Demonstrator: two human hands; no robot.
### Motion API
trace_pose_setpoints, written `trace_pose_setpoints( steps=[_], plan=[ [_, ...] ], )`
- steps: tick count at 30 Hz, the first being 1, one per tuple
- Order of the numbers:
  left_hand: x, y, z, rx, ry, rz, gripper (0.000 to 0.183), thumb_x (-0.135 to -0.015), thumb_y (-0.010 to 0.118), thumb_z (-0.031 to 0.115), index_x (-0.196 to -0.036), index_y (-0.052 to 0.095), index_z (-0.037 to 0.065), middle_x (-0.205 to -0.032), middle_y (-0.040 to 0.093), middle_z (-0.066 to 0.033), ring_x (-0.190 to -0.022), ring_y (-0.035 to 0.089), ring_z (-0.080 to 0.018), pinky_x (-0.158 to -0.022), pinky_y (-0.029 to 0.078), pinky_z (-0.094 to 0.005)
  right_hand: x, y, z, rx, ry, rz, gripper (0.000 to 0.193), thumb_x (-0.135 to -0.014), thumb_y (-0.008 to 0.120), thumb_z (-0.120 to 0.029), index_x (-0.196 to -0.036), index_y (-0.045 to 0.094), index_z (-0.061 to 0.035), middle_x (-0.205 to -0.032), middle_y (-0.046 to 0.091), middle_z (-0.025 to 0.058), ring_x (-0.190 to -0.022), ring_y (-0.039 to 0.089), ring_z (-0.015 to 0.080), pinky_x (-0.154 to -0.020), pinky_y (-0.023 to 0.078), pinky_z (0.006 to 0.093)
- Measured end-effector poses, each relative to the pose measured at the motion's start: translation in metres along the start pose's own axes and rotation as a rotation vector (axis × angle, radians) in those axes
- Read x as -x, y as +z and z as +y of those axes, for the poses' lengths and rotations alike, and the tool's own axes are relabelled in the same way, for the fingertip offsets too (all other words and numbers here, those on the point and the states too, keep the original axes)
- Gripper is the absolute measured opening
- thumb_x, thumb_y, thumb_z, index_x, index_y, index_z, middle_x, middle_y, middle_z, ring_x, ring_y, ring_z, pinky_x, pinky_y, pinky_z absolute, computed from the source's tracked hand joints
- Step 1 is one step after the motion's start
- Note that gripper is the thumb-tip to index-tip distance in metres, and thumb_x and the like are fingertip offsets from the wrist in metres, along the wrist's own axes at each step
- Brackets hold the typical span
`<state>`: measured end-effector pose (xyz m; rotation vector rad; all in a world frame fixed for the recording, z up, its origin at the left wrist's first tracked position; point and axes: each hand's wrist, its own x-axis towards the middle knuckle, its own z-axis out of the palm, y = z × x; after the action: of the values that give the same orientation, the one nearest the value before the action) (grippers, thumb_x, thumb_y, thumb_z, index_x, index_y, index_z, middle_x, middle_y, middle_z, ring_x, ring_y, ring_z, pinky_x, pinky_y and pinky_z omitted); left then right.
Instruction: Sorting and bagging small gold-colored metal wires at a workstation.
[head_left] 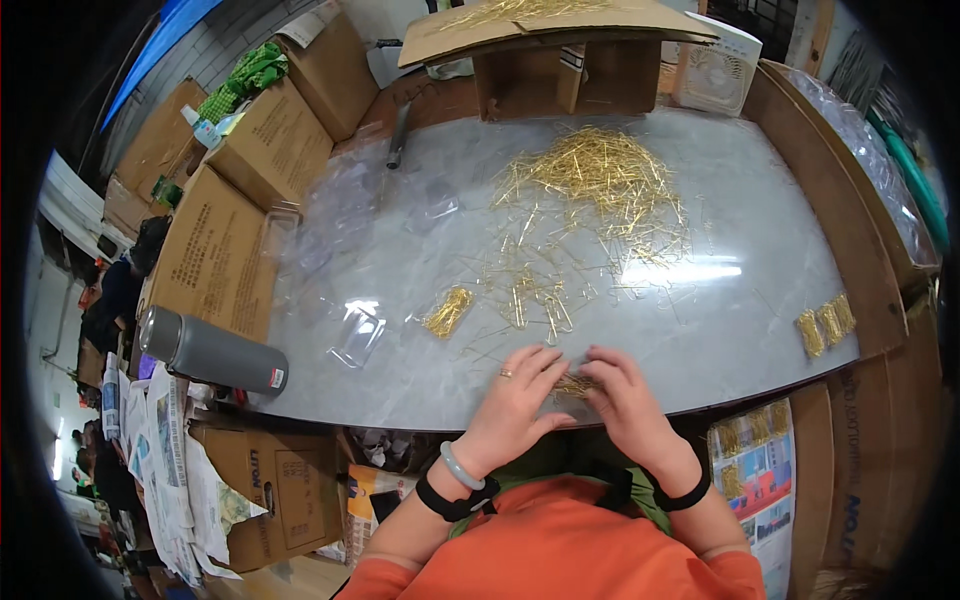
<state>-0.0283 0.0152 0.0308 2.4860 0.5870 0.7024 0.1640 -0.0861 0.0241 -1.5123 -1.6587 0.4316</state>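
Note:
Close to the table's near edge, a small bunch of thin gold wire hooks [574,385] lies between my two hands. My left hand [515,405] has its fingers curved against the bunch from the left, thumb toward the middle. From the right, my right hand [632,408] closes its bent fingers on the same bunch and partly hides it. Several loose hooks [556,310] lie just beyond my fingertips. A small clear tray packed with gold hooks [448,312] sits left of them. Farther back rises a large heap of hooks [605,175].
Empty clear plastic trays [358,333] lie at the left, near a grey bottle [213,350]. Cardboard boxes [215,245] line the left side. Gold bundles [826,325] stand at the right edge. A cardboard shelf [570,75] and a white fan [718,68] are at the back.

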Motion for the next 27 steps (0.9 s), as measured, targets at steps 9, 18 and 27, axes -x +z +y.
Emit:
trace_pose_setpoints(
  steps=[9, 18, 27],
  plan=[
    [0.003, 0.031, 0.007, -0.044, 0.021, 0.026, 0.043, -0.085, 0.075, 0.005, -0.126, 0.062, -0.003, -0.125, 0.058, -0.0173, -0.129, 0.053, -0.0408, -0.103, 0.048, -0.0465, 0.046, -0.012, -0.007, 0.447, 0.076, 0.254, 0.027, -0.077, 0.080, -0.009, -0.102, 0.070, -0.0094, -0.100, 0.065, 0.0044, -0.093, 0.057, 0.0287, -0.087, 0.044, 0.0427],
    [0.024, 0.030, 0.001, -0.100, -0.046, 0.121, 0.040, -0.085, 0.072, -0.003, -0.123, 0.062, -0.005, -0.123, 0.056, -0.0202, -0.126, 0.054, -0.0423, -0.103, 0.049, -0.0463, 0.017, 0.024, -0.007, 0.314, 0.007, 0.232, 0.032, -0.082, 0.072, -0.001, -0.113, 0.067, -0.0036, -0.110, 0.067, 0.0102, -0.102, 0.060, 0.0326, -0.089, 0.048, 0.0431],
    [0.025, 0.025, 0.004, -0.102, -0.003, 0.105, 0.043, -0.083, 0.072, 0.001, -0.122, 0.058, -0.009, -0.130, 0.052, -0.0220, -0.133, 0.048, -0.0442, -0.110, 0.045, -0.0484, -0.021, 0.012, -0.028, 0.278, -0.024, -0.001, 0.034, -0.085, 0.065, 0.000, -0.120, 0.063, 0.0002, -0.121, 0.064, 0.0181, -0.105, 0.059, 0.0388, -0.092, 0.050, 0.0456]
  ],
)
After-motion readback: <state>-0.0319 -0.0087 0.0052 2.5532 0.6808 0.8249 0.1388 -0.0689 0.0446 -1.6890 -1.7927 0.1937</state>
